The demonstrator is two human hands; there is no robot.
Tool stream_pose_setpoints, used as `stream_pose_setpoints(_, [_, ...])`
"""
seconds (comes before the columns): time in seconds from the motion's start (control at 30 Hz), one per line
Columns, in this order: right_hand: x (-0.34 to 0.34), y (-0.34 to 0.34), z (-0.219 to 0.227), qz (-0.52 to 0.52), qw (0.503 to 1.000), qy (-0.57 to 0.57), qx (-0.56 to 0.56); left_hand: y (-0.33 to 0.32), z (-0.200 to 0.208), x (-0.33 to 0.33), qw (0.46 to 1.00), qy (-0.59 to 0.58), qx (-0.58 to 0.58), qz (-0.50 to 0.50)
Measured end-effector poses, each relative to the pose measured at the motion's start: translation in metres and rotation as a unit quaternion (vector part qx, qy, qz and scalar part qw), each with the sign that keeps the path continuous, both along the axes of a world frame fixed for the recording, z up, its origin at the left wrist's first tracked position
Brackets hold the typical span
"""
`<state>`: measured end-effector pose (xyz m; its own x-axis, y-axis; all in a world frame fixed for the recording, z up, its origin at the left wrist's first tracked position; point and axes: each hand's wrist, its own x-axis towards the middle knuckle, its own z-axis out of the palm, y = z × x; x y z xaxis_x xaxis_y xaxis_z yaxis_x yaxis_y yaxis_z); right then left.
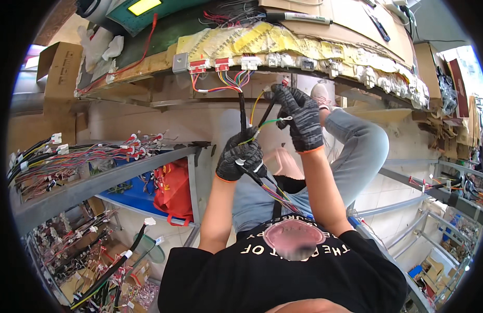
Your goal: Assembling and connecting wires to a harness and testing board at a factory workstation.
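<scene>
Hand status: left hand [241, 155] closed in a fist around the black-sleeved trunk of a wire harness [243, 112]; right hand [301, 117] mostly closed, thumb and fingers bent onto a dark branch of the same harness, with a small red-and-white connector [285, 82] just beside the fingertips. Between both hands: green wire [271, 122], ring terminal [288, 119] at the right palm, contact not discernible. Harness position: in front of the near edge of the workbench [171, 32], upper leads fanned out to two red-and-white plugs [198, 67] and one white plug [249, 62] along that edge. On the workbench, toward the far right corner: cardboard sheet [351, 34] and, near its left edge, marker pen [306, 19]. Near the far left corner: green device [130, 22] with lit yellow display. Left of the workbench's near edge, closer to the body: metal rack [95, 187] with wire bundles [90, 156]; below, red bag [174, 193]
</scene>
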<state>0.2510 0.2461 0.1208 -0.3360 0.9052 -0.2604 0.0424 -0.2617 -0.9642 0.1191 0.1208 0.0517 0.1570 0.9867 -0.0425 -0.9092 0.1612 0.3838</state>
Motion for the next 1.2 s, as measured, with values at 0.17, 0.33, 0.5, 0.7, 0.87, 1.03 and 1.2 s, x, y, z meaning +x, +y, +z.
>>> stream_pose_setpoints(0.17, [-0.019, 0.004, 0.011, -0.02, 0.994, 0.108, 0.005, 0.004, 0.008, 0.019, 0.996, 0.065, -0.034, 0.058])
stream_pose_setpoints(0.33, [-0.023, 0.015, 0.008, -0.007, 0.994, 0.038, 0.104, 0.012, 0.006, 0.029, 0.972, 0.165, -0.151, 0.078])
stream_pose_setpoints(0.5, [-0.025, 0.018, 0.007, -0.009, 0.992, 0.014, 0.126, 0.017, 0.019, 0.029, 0.961, 0.221, -0.158, 0.048])
stream_pose_setpoints(0.7, [-0.005, 0.038, 0.003, -0.021, 0.89, -0.133, 0.435, 0.027, 0.029, 0.034, 0.987, 0.134, -0.087, 0.011])
stream_pose_setpoints(0.87, [0.051, 0.016, -0.055, 0.073, 0.948, -0.149, 0.273, 0.028, 0.013, 0.03, 0.999, 0.031, -0.027, -0.032])
stream_pose_setpoints(1.03, [0.017, 0.011, -0.002, -0.04, 0.998, 0.002, -0.044, 0.03, 0.013, 0.031, 0.999, 0.032, -0.019, -0.025])
stream_pose_setpoints(1.2, [0.017, 0.015, -0.008, -0.055, 0.955, -0.092, 0.276, 0.034, 0.005, 0.037, 0.987, 0.138, -0.034, 0.078])
